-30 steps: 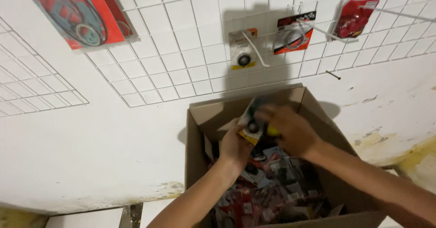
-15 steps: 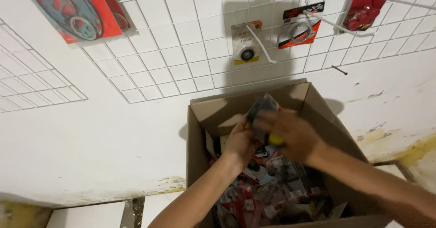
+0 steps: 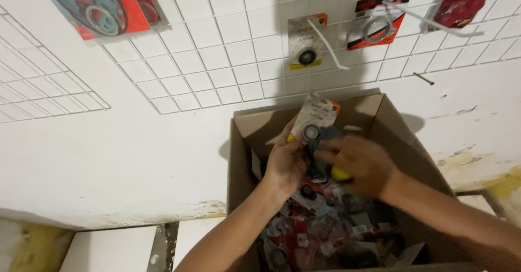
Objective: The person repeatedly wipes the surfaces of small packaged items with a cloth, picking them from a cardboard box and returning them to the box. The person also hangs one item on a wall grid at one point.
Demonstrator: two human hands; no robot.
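My left hand (image 3: pixel 285 161) holds up a small clear packet (image 3: pixel 313 121) with a black ring part and a yellow-orange card, above an open cardboard box (image 3: pixel 241 158). My right hand (image 3: pixel 361 166), blurred, is just right of it over the box, fingers curled on a dark packet with a yellow bit (image 3: pixel 339 173). The box is full of several similar red, grey and black packets (image 3: pixel 325 231). On the white wire grid (image 3: pixel 217 60) above, a like packet (image 3: pixel 305 41) hangs on a white hook (image 3: pixel 328 47).
More packaged parts hang on the grid: an orange and black one (image 3: pixel 377 20), a red one (image 3: pixel 461 1) at top right, a large red pack (image 3: pixel 95 6) at top left. A nail (image 3: pixel 423 78) sticks out of the white wall. Tiled floor lies below left.
My left hand has lifted one packet up out of the bundle and apart from my right hand, which has dropped lower over the box. The view has tilted down slightly.
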